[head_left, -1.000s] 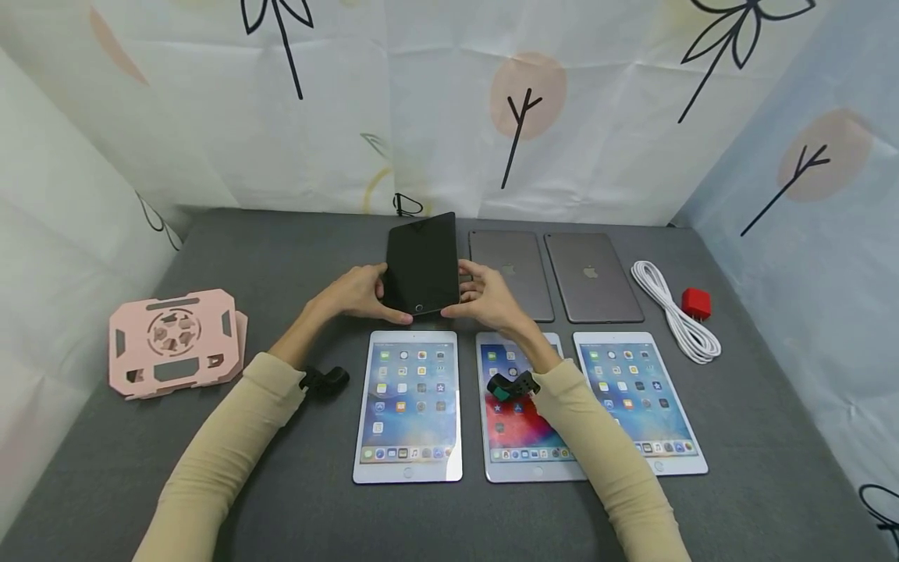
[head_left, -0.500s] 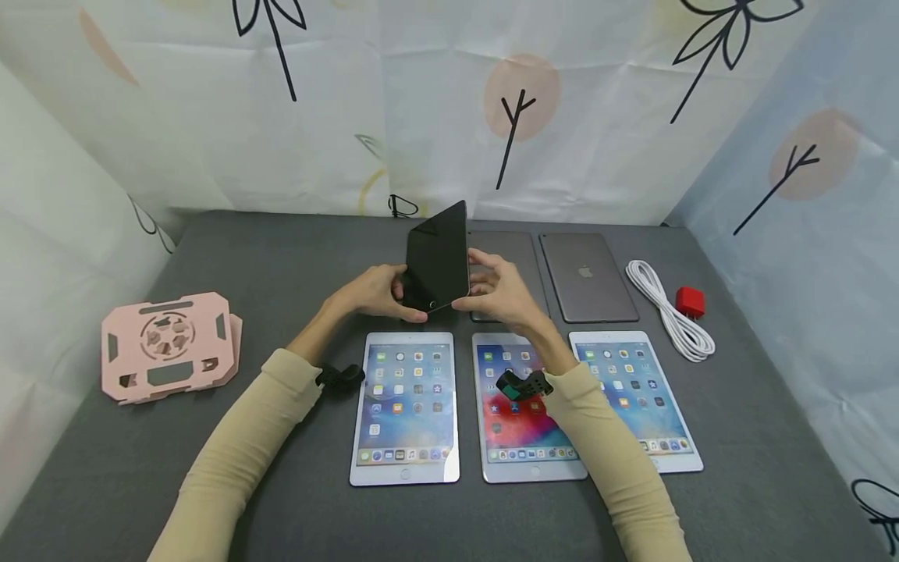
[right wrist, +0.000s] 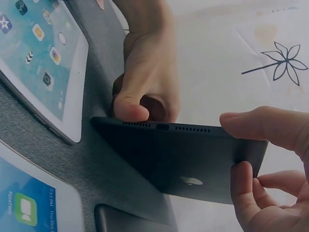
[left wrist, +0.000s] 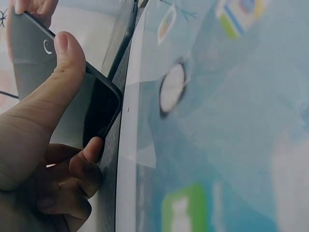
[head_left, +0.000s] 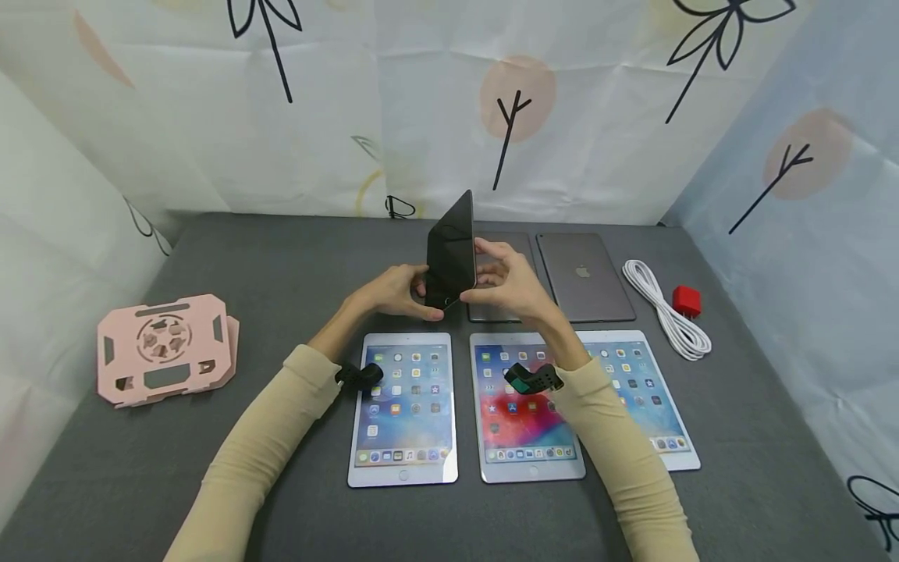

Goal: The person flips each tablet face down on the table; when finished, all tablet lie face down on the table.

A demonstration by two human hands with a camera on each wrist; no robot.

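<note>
Both hands hold one black tablet (head_left: 449,254), tilted up on its left edge with its dark screen turned to the left. My left hand (head_left: 396,293) grips its lower left corner, thumb on the screen side, as the left wrist view shows. With thumb and fingers my right hand (head_left: 509,281) pinches the raised right side. In the right wrist view the tablet's dark back (right wrist: 159,159) shows a logo, and its bottom edge has a port and speaker holes. Close by on the right lies a grey tablet (head_left: 516,243), face down and partly hidden by the right hand.
In front lie three lit white tablets: a left one (head_left: 403,410), a middle one (head_left: 527,406) and a right one (head_left: 639,390). Another grey tablet (head_left: 583,277) is face down at the back. A coiled white cable (head_left: 667,312), a red plug (head_left: 686,301) and pink case-like plates (head_left: 165,347) flank them.
The black tablet, earlier facing up toward the head camera, has tipped up and turned its screen leftward. Both hands have moved slightly right, the right hand also rising with the tablet's side.
</note>
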